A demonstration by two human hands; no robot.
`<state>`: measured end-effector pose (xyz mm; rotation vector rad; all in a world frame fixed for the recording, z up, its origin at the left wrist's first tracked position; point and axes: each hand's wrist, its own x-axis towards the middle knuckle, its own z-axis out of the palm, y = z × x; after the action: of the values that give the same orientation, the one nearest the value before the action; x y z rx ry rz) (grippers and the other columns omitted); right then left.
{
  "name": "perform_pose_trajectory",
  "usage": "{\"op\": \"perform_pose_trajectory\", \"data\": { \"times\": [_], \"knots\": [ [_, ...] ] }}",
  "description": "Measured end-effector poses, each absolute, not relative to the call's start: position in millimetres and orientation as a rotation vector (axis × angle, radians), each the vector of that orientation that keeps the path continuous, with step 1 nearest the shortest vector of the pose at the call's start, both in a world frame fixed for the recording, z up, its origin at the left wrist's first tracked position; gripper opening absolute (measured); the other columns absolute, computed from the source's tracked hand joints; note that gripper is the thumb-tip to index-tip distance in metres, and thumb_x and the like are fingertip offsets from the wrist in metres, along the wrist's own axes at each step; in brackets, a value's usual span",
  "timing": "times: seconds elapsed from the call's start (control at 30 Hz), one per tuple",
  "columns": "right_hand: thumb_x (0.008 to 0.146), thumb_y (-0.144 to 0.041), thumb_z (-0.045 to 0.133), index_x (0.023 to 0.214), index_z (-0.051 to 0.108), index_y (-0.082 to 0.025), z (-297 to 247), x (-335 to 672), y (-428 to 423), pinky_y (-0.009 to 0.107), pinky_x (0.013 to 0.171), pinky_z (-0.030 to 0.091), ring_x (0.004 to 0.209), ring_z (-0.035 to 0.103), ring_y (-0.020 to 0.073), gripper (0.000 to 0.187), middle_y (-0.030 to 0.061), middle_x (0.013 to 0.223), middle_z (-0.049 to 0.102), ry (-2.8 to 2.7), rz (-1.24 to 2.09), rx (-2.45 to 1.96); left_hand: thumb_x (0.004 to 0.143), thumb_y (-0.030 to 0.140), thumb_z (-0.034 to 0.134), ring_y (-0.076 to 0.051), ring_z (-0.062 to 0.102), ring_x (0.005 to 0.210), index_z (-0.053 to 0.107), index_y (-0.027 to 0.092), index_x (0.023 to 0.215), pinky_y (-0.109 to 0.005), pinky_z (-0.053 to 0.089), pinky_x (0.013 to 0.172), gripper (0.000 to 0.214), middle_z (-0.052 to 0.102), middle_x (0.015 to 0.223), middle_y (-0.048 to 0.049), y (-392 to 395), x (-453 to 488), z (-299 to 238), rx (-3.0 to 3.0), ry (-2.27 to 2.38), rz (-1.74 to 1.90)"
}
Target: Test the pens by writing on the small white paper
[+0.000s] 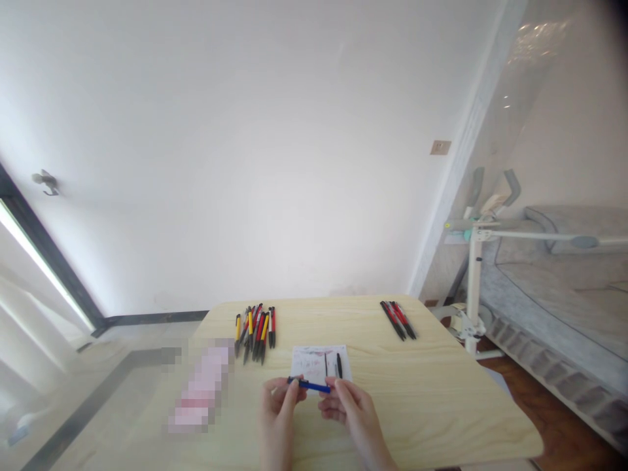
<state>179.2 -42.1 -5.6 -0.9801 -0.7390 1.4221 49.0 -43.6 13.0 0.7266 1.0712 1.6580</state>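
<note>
Just above the near edge of a sheet of paper, a blue pen [314,386] is held level between my two hands. My left hand [280,400] pinches its dark end between thumb and fingers. At the pen's other end, my right hand [350,402] has its thumb and fingertips closed on the tip, which they partly hide. Beyond the hands lies the white sheet [307,361] with printed marks. On its right part rest a short black pen piece [339,365] and a thin dark stick beside it.
A pile of yellow, red and black pens [255,332] lies at the table's back left. Several red and black pens [398,320] sit at the back right. On the left is a pixelated pink item [201,386]. A white stand [473,288] rises beyond the table's right edge.
</note>
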Motion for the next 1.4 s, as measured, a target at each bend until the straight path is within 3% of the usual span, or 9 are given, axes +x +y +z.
{"op": "perform_pose_trajectory", "data": {
  "times": [0.3, 0.83, 1.4],
  "knots": [
    [0.072, -0.044, 0.064, 0.09, 0.063, -0.006, -3.9, 183.0, -43.8, 0.032, 0.061, 0.052, 0.066, 0.067, 0.0217, 0.042, 0.0147, 0.077, 0.07, -0.666, 1.531, -0.922, 0.059, 0.031, 0.073, -0.018, 0.066, 0.064, 0.053, 0.017, 0.076, -0.029, 0.052, 0.061, 0.03, 0.07, 0.073, -0.0042, -39.9, 50.2, 11.6, 0.856, 1.131, 1.681],
    [0.074, -0.037, 0.063, 0.093, 0.062, -0.006, -2.3, 186.3, -45.2, 0.035, 0.067, 0.051, 0.07, 0.067, 0.0229, 0.036, 0.0161, 0.083, 0.07, -0.68, 1.57, -0.913, 0.069, 0.028, 0.067, -0.018, 0.065, 0.069, 0.054, 0.017, 0.079, -0.029, 0.052, 0.063, 0.02, 0.067, 0.074, -0.0044, -36.1, 47.4, 3.3, 1.094, 1.17, 1.682],
    [0.063, -0.038, 0.072, 0.092, 0.065, -0.008, 1.3, 186.3, -45.9, 0.035, 0.064, 0.053, 0.065, 0.066, 0.0207, 0.042, 0.0133, 0.083, 0.069, -0.808, 1.544, -0.959, 0.066, 0.03, 0.069, -0.018, 0.065, 0.068, 0.056, 0.016, 0.078, -0.029, 0.052, 0.063, 0.023, 0.067, 0.073, -0.0046, -37.8, 44.7, 12.1, 1.068, 1.191, 1.69]
  ]
}}
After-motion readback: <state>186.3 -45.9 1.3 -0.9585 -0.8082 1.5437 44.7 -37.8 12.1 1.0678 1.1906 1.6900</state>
